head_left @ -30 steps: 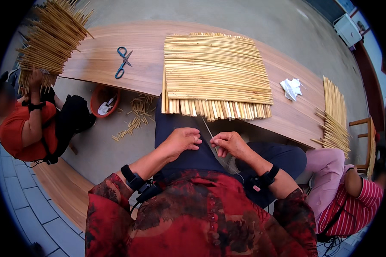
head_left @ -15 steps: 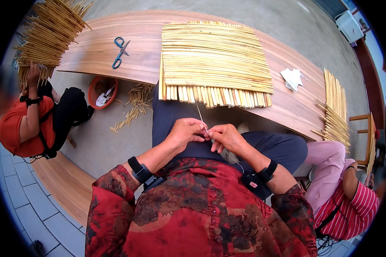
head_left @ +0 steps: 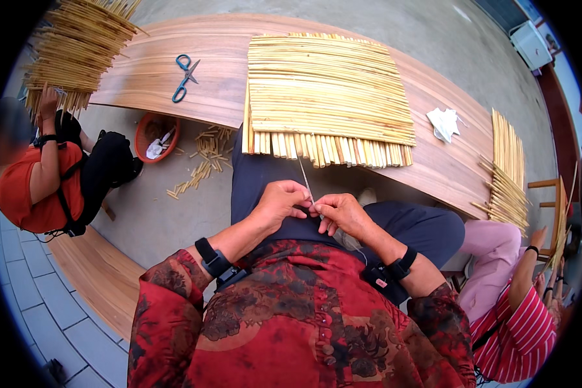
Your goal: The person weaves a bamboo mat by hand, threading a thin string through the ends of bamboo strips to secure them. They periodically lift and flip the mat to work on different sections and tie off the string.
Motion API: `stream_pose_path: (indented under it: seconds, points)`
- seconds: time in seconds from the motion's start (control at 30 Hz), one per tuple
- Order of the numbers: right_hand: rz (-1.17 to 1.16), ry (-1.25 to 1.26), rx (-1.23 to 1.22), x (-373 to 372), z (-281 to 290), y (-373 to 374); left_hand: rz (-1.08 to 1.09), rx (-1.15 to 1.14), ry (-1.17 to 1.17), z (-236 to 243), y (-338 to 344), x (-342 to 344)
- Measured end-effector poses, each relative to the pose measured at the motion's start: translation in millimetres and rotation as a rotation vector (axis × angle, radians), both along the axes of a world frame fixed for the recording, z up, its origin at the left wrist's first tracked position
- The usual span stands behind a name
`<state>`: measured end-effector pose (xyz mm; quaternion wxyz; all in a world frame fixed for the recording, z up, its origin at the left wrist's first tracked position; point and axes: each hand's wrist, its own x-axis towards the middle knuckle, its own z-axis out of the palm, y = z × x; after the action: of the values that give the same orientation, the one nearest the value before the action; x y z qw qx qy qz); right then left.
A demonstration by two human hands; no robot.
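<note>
A thin pale string [head_left: 304, 173] runs down from the near edge of a mat of straw-coloured sticks [head_left: 330, 90] on the table. My left hand [head_left: 282, 202] pinches this string between thumb and fingertips above my lap. Close beside it, my right hand [head_left: 340, 212] pinches the same string slightly lower, its thumb and forefinger almost meeting the left fingertips. A loose strand trails below my right hand toward my lap. Cut stick ends form a row along the mat's near side. Any knot or loop between my fingers is too small to make out.
Blue-handled scissors [head_left: 185, 77] lie on the wooden table [head_left: 220, 58], left of the mat. A crumpled white cloth [head_left: 443, 124] sits to its right. Co-workers sit on both sides near more sticks [head_left: 507, 168]. An orange basin [head_left: 140, 139] and stick offcuts [head_left: 204, 165] are on the floor.
My hands stay nearly in place, still pinching the string, with the right shifted slightly down. The co-worker at right has moved an arm, and a long thin stick now shows there.
</note>
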<state>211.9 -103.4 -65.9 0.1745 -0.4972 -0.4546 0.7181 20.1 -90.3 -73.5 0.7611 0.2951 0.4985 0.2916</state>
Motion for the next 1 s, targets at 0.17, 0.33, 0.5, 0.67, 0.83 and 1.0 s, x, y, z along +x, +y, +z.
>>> stream_pose_path:
  seconds: [0.17, 0.33, 0.5, 0.67, 0.83, 1.0]
  points:
    - [-0.033, -0.041, 0.018, 1.4, -6.8, 0.3, -0.003, 0.011, 0.019, -2.2, -1.0, -1.4]
    - [-0.169, -0.026, 0.225, -6.8, -24.9, 11.2, -0.042, 0.014, 0.075, 5.0, -3.7, -3.7]
    - [-0.228, 0.184, 0.15, -25.1, -34.5, 22.6, -0.051, 0.01, 0.113, 5.0, -3.2, -1.5]
    - [-0.268, 0.241, -0.019, -17.8, -34.3, 23.7, -0.025, 0.015, 0.097, 4.4, -4.9, -1.9]
    - [-0.302, 0.294, -0.102, -12.2, -40.0, 27.1, -0.029, -0.033, 0.092, 15.1, -5.1, -4.2]
    - [-0.506, 0.3, -0.231, -12.1, -59.3, 36.9, -0.12, -0.047, 0.089, 22.0, -0.1, -17.7]
